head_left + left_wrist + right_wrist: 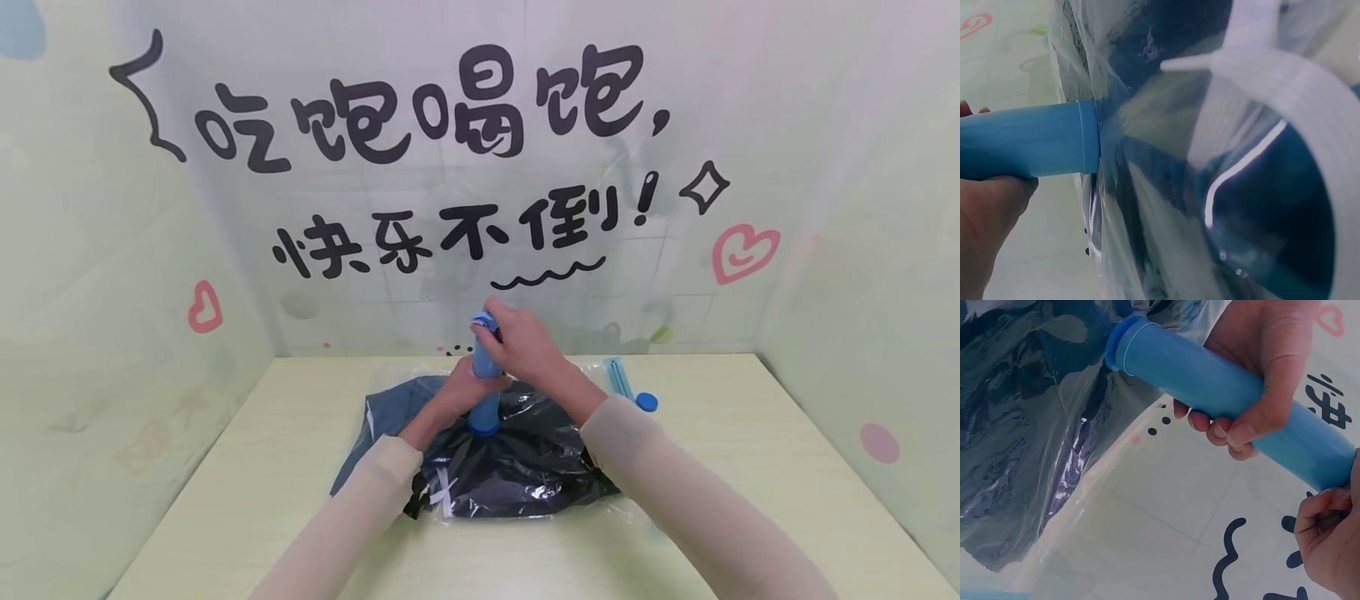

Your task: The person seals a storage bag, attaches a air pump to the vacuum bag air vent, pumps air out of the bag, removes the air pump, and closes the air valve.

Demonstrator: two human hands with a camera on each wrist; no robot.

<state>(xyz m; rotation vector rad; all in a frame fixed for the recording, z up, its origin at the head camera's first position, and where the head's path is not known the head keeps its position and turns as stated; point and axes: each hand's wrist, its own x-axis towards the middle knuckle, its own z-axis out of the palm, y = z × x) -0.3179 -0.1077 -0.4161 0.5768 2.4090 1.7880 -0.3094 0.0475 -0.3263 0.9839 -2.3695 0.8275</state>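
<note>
A blue cylindrical hand pump [486, 410] stands upright on a clear plastic storage bag [517, 479] with dark clothing inside. My left hand [461, 388] grips the pump's body at mid-height, its fingers wrapped round the tube [1185, 372] in the right wrist view. Higher up, my right hand [528, 342] holds the pump's top end. The pump's lower rim [1089, 137] meets the wrinkled film in the left wrist view. Inside the bag, a white drawstring [444, 492] shows near the front edge. My right palm hides part of the pump's top.
Right of the bag, a round blue cap [647, 402] lies on the pale wooden table [750, 467]. Beside it is a light blue strip [619, 379] near the bag's back corner. Printed wall panels [480, 317] enclose the back and both sides.
</note>
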